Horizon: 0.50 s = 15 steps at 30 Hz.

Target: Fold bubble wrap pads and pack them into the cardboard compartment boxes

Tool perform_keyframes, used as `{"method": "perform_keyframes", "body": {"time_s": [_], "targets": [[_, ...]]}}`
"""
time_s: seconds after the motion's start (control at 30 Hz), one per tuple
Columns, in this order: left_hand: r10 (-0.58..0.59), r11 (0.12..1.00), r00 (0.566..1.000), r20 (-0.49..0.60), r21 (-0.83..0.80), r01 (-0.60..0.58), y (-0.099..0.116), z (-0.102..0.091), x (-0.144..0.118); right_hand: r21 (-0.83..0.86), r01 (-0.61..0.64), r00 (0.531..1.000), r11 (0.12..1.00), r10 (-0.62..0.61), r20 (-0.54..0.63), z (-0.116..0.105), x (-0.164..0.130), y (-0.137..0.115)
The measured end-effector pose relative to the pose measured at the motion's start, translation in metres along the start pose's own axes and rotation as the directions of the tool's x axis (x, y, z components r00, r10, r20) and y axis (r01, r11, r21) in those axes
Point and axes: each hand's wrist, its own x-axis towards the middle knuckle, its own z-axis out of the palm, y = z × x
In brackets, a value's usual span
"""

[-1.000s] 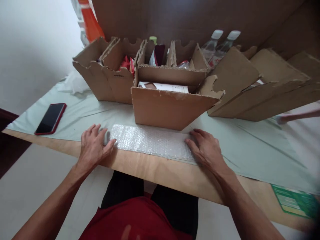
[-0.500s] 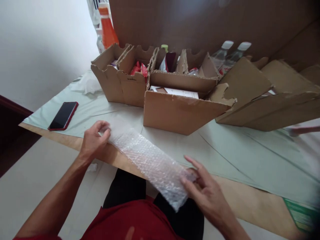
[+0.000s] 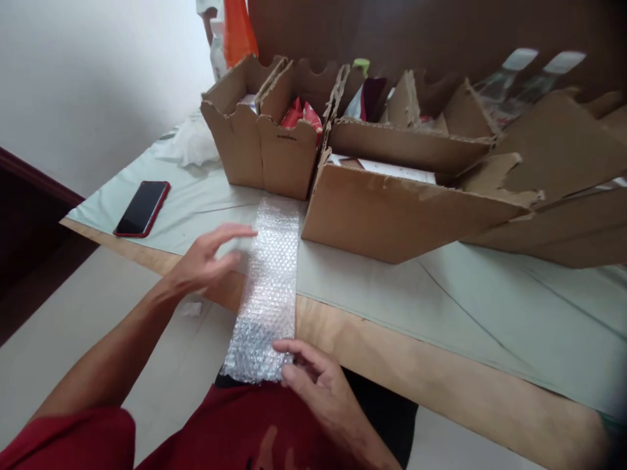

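**Hands on the bubble wrap strip: position record**

Right hand (image 3: 313,375): I see it low in the view, near my body, fingertips pinching the near end of the bubble wrap strip (image 3: 270,287). That end hangs off the front edge of the tabletop (image 3: 392,365) over my lap.

Left hand (image 3: 213,261): fingers spread and nearly flat, hovering at the strip's left edge about halfway along. I cannot tell whether the fingertips touch the wrap or rest just beside it.

Bubble wrap strip: one long, narrow piece. Its long axis runs away from me, from the right hand's pinch at the near end to the far end, which lies flat on the pale green sheet (image 3: 465,294) just in front of the cardboard boxes (image 3: 392,209). The strip lies to the right of the left hand and straight ahead of the right hand. The right hand is the nearer of the two and the only one with a sure grip.

Other items:
- Cardboard boxes, open-topped, in a row behind the strip; red packets (image 3: 301,112) show in one.
- Phone (image 3: 142,209), red case, screen dark, lying flat on the sheet well to the left of the left hand.
- Clear bottles (image 3: 533,81) with white caps at the far right behind the boxes.
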Motion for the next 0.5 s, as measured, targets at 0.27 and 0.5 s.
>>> {"method": "perform_keyframes", "body": {"time_s": [0.27, 0.5], "targets": [[-0.226, 0.961, 0.973, 0.035, -0.156, 0.229, 0.046, 0.018, -0.079, 0.411, 0.162, 0.987, 0.897, -0.15, -0.063, -0.007, 0.045, -0.046], [-0.324, 0.945, 0.926, -0.193, -0.025, 0.326, 0.01, 0.049, -0.025, -0.261, 0.387, 0.821, 0.885, -0.459, -0.34, -0.015, 0.049, -0.033]]}}
